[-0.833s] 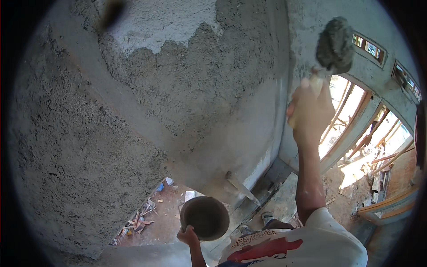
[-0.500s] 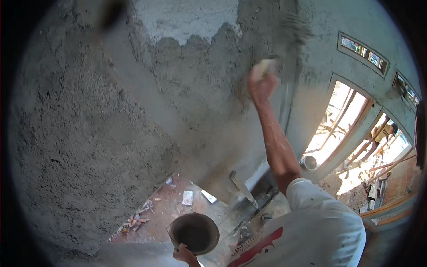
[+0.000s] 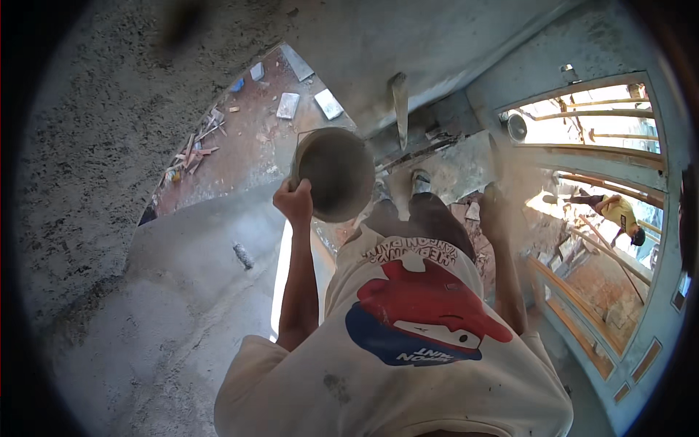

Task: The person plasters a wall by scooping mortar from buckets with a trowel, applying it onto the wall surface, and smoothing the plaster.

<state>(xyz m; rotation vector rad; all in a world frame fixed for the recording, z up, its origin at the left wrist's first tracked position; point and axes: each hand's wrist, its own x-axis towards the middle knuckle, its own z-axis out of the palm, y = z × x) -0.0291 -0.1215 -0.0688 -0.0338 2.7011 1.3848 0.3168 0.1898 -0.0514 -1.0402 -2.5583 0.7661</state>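
Note:
My left hand (image 3: 294, 201) grips the rim of a round, dark bucket (image 3: 336, 175) with its thumb over the edge. The bucket hangs in front of my shirt, its mouth facing up, and its shadowed inside shows no clear contents. Lower on the right, my right hand (image 3: 496, 222) hangs beside my leg, blurred by motion. Its fingers look closed round something small and dull-coloured that I cannot make out. Ahead of me rises the grey plastered wall (image 3: 386, 44); a rough, pitted wall surface (image 3: 138, 95) lies to the left.
A long, flat pale strip (image 3: 399, 109) stands near the wall's foot. Pale blocks (image 3: 288, 105) and wood scraps (image 3: 195, 154) lie on the reddish floor. At the right, a grey bucket (image 3: 516, 128) sits by a framed opening; beyond it is a person in a yellow shirt (image 3: 620, 213).
My right hand has come down from high on the wall to beside my leg. The view has tipped downward, and the bucket in my left hand now appears higher in the picture.

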